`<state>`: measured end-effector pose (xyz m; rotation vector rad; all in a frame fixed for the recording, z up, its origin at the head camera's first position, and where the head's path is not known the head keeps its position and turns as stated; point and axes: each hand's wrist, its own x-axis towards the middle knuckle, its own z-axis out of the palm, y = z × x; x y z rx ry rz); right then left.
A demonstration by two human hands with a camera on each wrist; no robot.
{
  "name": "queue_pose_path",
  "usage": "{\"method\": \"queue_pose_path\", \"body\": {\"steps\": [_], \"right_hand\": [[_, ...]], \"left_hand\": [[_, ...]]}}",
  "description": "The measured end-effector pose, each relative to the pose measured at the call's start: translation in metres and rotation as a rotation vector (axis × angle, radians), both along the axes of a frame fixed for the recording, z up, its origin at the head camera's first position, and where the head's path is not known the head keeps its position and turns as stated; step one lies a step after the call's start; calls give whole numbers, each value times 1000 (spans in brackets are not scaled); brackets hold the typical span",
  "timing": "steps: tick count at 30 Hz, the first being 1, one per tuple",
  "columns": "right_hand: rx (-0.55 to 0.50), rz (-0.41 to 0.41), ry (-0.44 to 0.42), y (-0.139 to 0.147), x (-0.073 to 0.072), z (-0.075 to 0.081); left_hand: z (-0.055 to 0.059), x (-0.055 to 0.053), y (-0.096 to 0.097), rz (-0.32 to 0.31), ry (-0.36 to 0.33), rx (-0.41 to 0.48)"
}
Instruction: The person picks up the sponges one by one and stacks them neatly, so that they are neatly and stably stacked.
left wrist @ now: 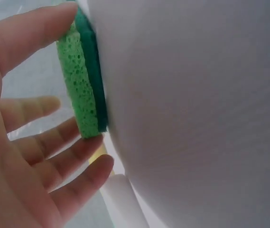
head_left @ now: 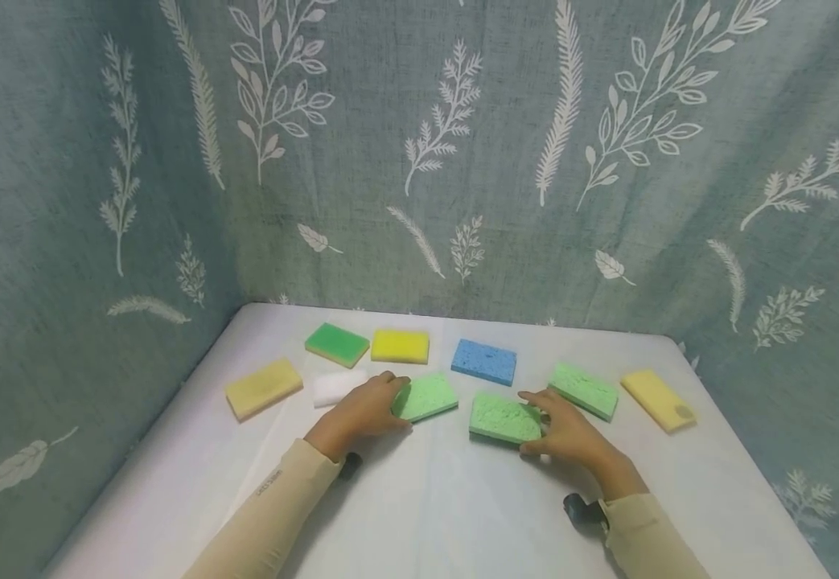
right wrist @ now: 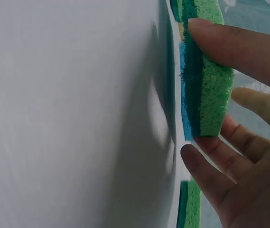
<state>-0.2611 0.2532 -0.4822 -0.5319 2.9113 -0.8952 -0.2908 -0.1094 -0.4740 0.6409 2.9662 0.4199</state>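
Observation:
Near the middle of the table, my left hand (head_left: 363,408) pinches the left end of a light green sponge (head_left: 429,396). The left wrist view shows that sponge's dark green scouring layer (left wrist: 93,76) facing the white tabletop, with the thumb on its near edge and fingertips at its end. My right hand (head_left: 569,430) grips the right end of a second light green sponge (head_left: 502,418) between thumb and fingers. In the right wrist view this sponge (right wrist: 214,95) hangs a little above the tabletop, scouring side down, over a shadow.
Behind lie a dark green sponge (head_left: 337,344), a yellow sponge (head_left: 400,346) and a blue sponge (head_left: 484,362). A white block (head_left: 332,386) and tan sponge (head_left: 264,389) sit left; another light green sponge (head_left: 584,391) and a pale yellow sponge (head_left: 658,400) right. Patterned curtains (head_left: 506,265) surround the table.

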Motion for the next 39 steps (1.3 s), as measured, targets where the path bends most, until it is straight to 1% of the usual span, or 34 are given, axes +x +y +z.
{"method": "queue_pose_path", "body": {"steps": [8, 15, 19, 22, 26, 30, 33, 39], "right_hand": [[12, 10, -10, -12, 6, 0], [-1, 29, -27, -28, 4, 1], [24, 1, -36, -32, 3, 0], [30, -13, -39, -34, 4, -1], [22, 0, -34, -36, 6, -2], [16, 22, -33, -40, 6, -2], [7, 41, -29, -44, 7, -3], [25, 58, -19, -49, 7, -3]], "left_hand": [[7, 0, -2, -10, 21, 35], [11, -3, -9, -20, 53, 50], [15, -2, -12, -36, 66, 96], [17, -3, -14, -29, 71, 117], [18, -5, -18, -23, 79, 140], [18, -7, -20, -44, 100, 184], [16, -8, -19, -55, 110, 196], [15, -9, -16, -58, 99, 215]]}}
